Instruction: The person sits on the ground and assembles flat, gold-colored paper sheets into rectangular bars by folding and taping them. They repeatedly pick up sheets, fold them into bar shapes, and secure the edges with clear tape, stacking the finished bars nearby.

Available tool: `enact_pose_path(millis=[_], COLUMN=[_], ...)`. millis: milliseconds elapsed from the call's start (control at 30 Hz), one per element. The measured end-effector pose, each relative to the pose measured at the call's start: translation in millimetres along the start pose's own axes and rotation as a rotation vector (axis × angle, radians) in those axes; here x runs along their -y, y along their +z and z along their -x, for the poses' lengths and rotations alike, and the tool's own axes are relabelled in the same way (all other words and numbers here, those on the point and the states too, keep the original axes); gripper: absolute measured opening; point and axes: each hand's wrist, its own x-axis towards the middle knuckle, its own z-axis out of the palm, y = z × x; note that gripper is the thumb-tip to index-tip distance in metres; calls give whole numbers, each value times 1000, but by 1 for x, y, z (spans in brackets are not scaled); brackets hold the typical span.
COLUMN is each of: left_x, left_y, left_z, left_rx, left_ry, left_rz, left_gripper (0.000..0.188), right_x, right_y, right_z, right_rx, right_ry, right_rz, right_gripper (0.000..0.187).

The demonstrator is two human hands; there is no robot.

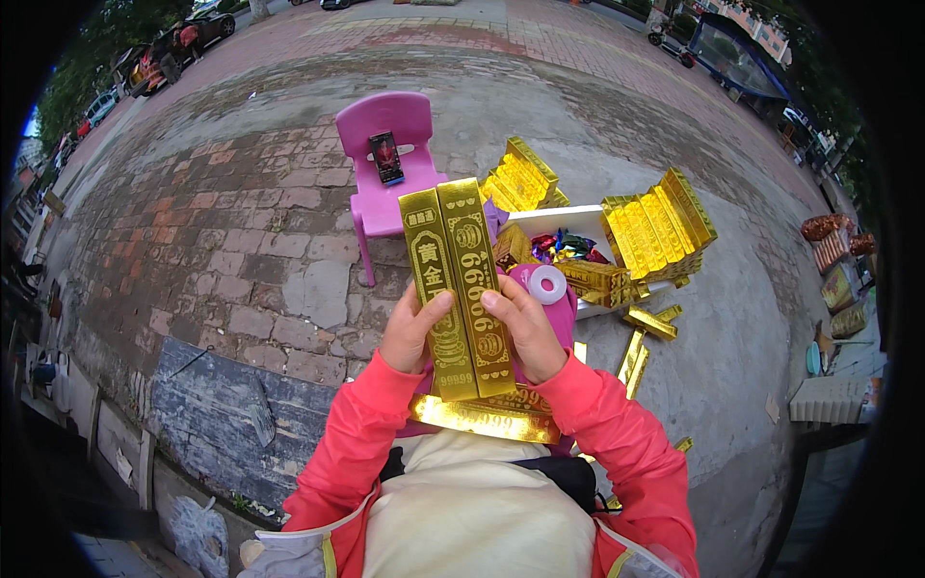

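Fingers (430, 313) of both hands are clamped on a pair of long gold foil panels (449, 289), thumbs on the printed face, other fingers mostly hidden behind; whether it is one folded piece or two, I cannot tell. The left hand (409, 332) grips the left long edge, the right hand (530, 332) the right, both below mid-length. Brick paving (231, 246) gives open room to the left. Beyond the panels' top stands a pink chair (383, 207); right of them, a white box (570, 218) and a gold stack (657, 231) crowd the space. Below, the panels' bottom edge overlaps a gold strip (482, 420) across the lap. Smallest, a white ring-shaped roll (546, 273) sits near the right hand.
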Motion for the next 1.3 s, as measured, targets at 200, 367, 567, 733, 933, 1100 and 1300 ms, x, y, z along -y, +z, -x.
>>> enact_pose_path(millis=[200, 367, 567, 733, 933, 1100, 1300], left_x=[-2, -6, -8, -10, -11, -8, -7], left_y=[0, -2, -2, -2, -5, -7, -6], left_z=[2, 4, 8, 8, 7, 4, 5], left_rx=[9, 37, 119, 156, 129, 78, 65], left_ry=[86, 122, 124, 135, 126, 55, 3], left_rz=[-235, -390, -430, -490, -456, -333, -60], left_gripper=[56, 57, 61, 63, 61, 55, 51], right_x=[-2, -3, 1, 2, 3, 5, 4], right_y=[0, -4, -19, -27, -25, -15, 2], right_z=[2, 3, 8, 6, 5, 5, 10], right_rx=[22, 63, 181, 213, 196, 130, 44], right_ry=[-142, -174, -133, -195, -138, -55, -262], right_rz=[242, 246, 292, 418, 411, 380, 544], right_gripper=[41, 44, 48, 49, 49, 51, 56])
